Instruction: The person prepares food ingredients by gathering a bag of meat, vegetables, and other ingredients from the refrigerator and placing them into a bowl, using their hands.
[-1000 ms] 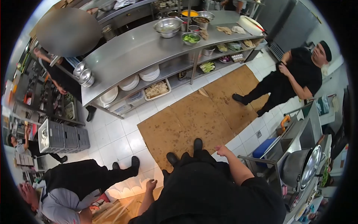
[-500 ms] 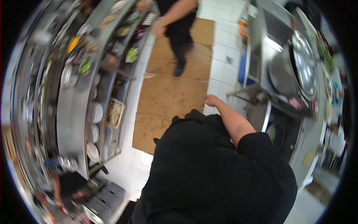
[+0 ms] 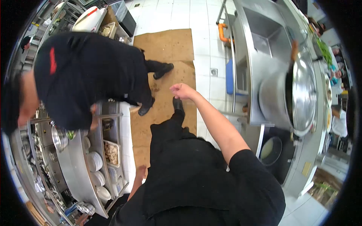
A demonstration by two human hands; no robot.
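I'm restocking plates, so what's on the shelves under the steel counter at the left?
Under the steel counter, stacks of white plates and a tray of pale food show. The shelves further along are hidden behind the co-worker in black.

The white tiled floor (image 3: 177, 15) carries flattened sheets of brown cardboard (image 3: 167, 49), laid end to end along the aisle, and two people stand on them in black shoes. On the left, a curved steel table (image 3: 73, 165) bears a metal bowl (image 3: 59, 138); the shelf (image 3: 109, 162) under its top holds stacked white plates (image 3: 96, 161) and a tray of pale food (image 3: 111, 153). On the right, a steel counter (image 3: 279, 45) carries a large pot (image 3: 281, 98) with a shiny lid (image 3: 303, 94), beside a sunken sink.
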